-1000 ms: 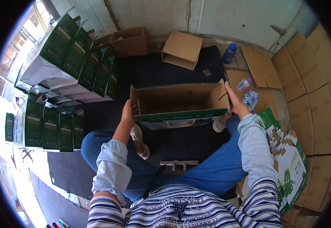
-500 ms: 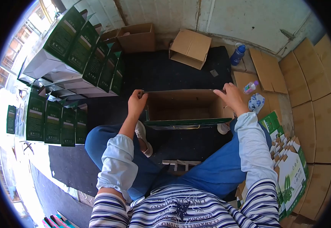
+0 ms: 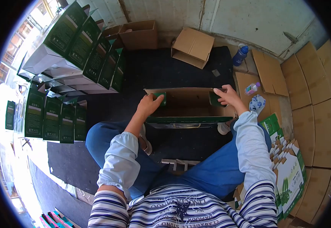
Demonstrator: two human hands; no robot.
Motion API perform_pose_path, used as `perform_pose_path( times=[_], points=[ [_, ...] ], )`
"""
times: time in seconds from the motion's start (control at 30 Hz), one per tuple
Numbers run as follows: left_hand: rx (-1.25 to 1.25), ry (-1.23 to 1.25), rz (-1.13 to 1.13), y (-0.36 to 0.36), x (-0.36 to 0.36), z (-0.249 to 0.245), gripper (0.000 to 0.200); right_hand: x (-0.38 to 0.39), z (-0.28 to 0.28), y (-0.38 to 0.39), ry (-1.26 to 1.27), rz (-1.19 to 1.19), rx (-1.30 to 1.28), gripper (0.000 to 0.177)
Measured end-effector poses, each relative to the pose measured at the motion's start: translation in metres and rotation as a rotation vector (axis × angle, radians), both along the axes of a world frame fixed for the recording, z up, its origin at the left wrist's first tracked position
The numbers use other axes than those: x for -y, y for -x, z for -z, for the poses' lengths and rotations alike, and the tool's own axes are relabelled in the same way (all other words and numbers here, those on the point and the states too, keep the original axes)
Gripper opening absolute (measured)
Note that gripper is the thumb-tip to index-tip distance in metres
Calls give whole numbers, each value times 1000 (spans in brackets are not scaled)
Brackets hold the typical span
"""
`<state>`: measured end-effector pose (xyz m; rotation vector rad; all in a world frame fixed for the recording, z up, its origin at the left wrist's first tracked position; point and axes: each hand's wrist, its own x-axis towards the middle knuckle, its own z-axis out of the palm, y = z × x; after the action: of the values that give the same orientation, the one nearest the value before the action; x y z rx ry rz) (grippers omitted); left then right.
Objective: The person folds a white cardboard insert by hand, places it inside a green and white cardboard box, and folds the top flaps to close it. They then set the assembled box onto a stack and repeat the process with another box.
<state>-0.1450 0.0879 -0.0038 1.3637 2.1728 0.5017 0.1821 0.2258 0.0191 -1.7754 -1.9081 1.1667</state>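
An open carton (image 3: pixel 190 120), green outside and brown inside, stands between my knees with its opening facing up. My left hand (image 3: pixel 149 104) is at its left end, fingers closed on a small green flap that is folded inward. At the right end my right hand (image 3: pixel 227 96) grips another green flap near the far corner, thumb on top. The carton's far and near long walls stand up. Its bottom is in shadow.
Green boxes (image 3: pixel 74 41) are stacked at the left, with more (image 3: pixel 53 117) below. Brown cartons (image 3: pixel 139 34) (image 3: pixel 193 46) stand at the back. A blue bottle (image 3: pixel 240 55), flat cardboard (image 3: pixel 270 72), flattened white-green boxes (image 3: pixel 291 178) and piled brown cartons (image 3: pixel 323 129) are at the right.
Both end flaps of the carton have been folded inward, showing their green sides. My left hand has moved right and slightly down, over the left end. My right hand has shifted slightly.
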Motion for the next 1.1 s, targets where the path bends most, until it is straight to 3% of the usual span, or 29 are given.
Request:
perform_pose_path(
  times=[0.03,0.13,0.33,0.43,0.53,0.63,0.83,1.1],
  points=[
    [-15,8,2,2,1,-1,56,2,-2,1,157,37,-128,77],
    [29,41,74,6,5,-2,52,-3,-7,-12,324,-71,-184,79],
    [194,151,156,14,6,-8,47,-10,-1,-22,271,-385,111,86],
    [141,1,34,6,13,-5,43,-10,7,-19,213,-315,161,85],
    [31,65,-45,12,14,5,40,-10,1,-19,283,-322,154,83],
    [75,122,-15,16,25,-5,37,-10,0,-19,139,-385,254,81],
    [-69,1,0,28,33,9,34,6,-7,3,-175,-570,619,67],
    [-19,91,62,17,29,-13,46,16,-1,35,-213,-654,914,69]
  ],
)
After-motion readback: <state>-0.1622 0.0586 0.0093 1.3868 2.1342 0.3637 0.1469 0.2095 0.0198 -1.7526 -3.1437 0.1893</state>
